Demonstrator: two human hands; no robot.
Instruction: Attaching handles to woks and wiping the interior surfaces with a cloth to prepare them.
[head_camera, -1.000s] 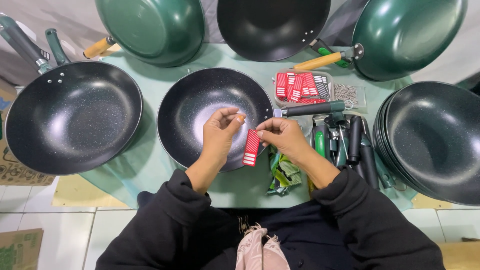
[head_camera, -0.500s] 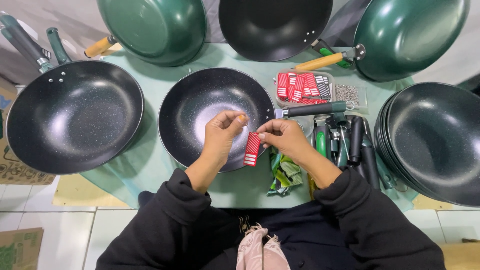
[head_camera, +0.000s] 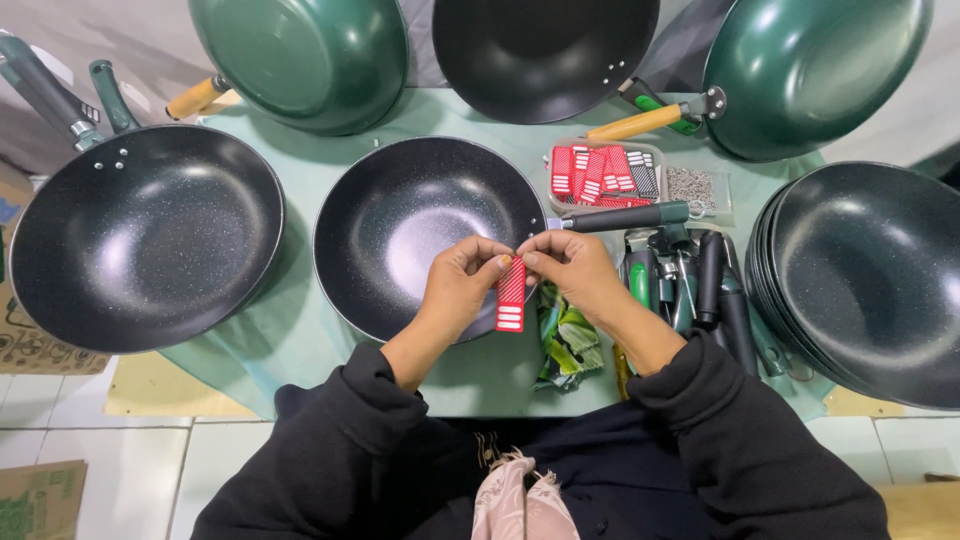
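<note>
— Head view, centre of the frame: what are the hands doing?

— Both meet over the near rim of the middle black pan (head_camera: 420, 225). The left hand (head_camera: 462, 285) and the right hand (head_camera: 570, 268) are each pinched narrow on the top end of a red striped label (head_camera: 510, 295), which hangs down from the fingertips, just in front of the pan's rim.

— Anything different from a second ago?

— A little. The label hung slanted then, lower end leaning toward the left hand; now it hangs nearly straight down. The hands sit in much the same place, fingertips close together at the label's top. By my reading, the person is working at the label's upper edge, perhaps separating a backing, though the fingertips hide that spot, so I cannot tell.

— And around them?

— Right of centre, the pan's dark handle (head_camera: 625, 216) points toward the right. Above it, a clear tray (head_camera: 605, 175) holds more red striped labels, with a small bag of metal bits (head_camera: 692, 187) beside it. Below the handle lies a pile of loose dark and green handles (head_camera: 700, 285), and a green crumpled wrapper (head_camera: 565, 340) sits under the right wrist.

— The rest of the bench?

— A pale green cloth (head_camera: 300, 330) covers it. A large black pan (head_camera: 145, 235) sits at left, a stack of black pans (head_camera: 865, 280) at right. Along the top edge: a green pan (head_camera: 300, 55), a black one (head_camera: 545, 50), and another green one (head_camera: 815, 70) with a wooden handle.
</note>
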